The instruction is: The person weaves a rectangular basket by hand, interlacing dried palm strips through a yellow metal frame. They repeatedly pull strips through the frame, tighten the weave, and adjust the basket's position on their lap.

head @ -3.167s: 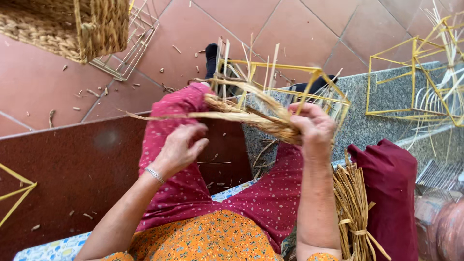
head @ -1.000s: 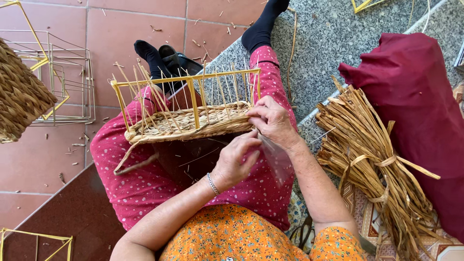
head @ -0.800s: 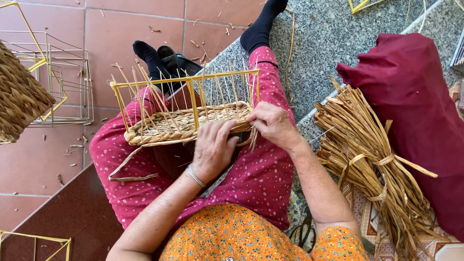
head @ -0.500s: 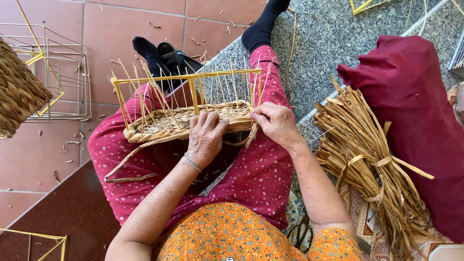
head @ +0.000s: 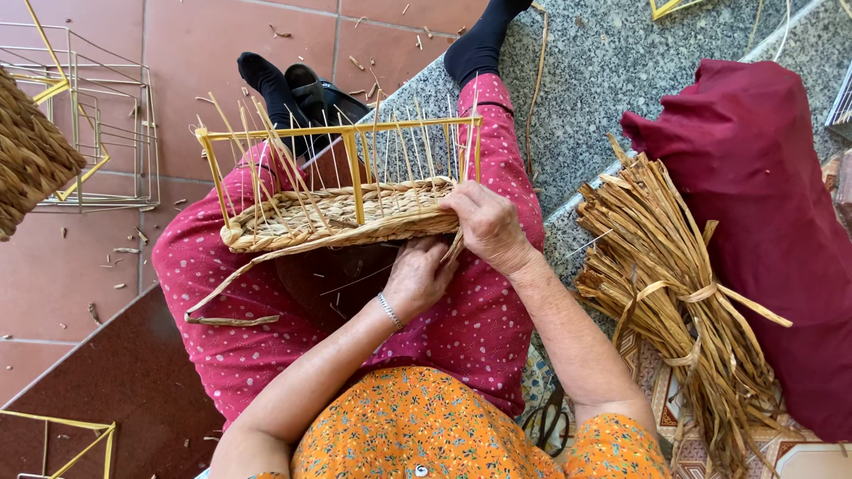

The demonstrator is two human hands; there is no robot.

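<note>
The half-woven basket (head: 342,208) rests across the person's lap, on legs in pink dotted trousers (head: 484,324), with its yellow wire frame (head: 355,168) standing up above a few finished rows of straw weave and thin upright stakes poking past the top rail. The right hand (head: 486,226) sits at the near right corner of the basket, fingers curled down over the woven edge in a closed grip on the straw there. The left hand (head: 417,277) is tucked just under the basket's near side, a bracelet at its wrist, fingers bent up against the underside; how far that grip is closed, and whether it has any strand, I cannot tell from here. A loose straw strand (head: 232,297) trails from the weave down over the left thigh. To the right, on the grey stone step (head: 612,62), lies a tied bundle of straw (head: 674,293) against a dark red cloth (head: 763,204). On the tiled floor at the left stand bare wire frames (head: 106,124) beside a finished woven basket (head: 31,160).
</note>
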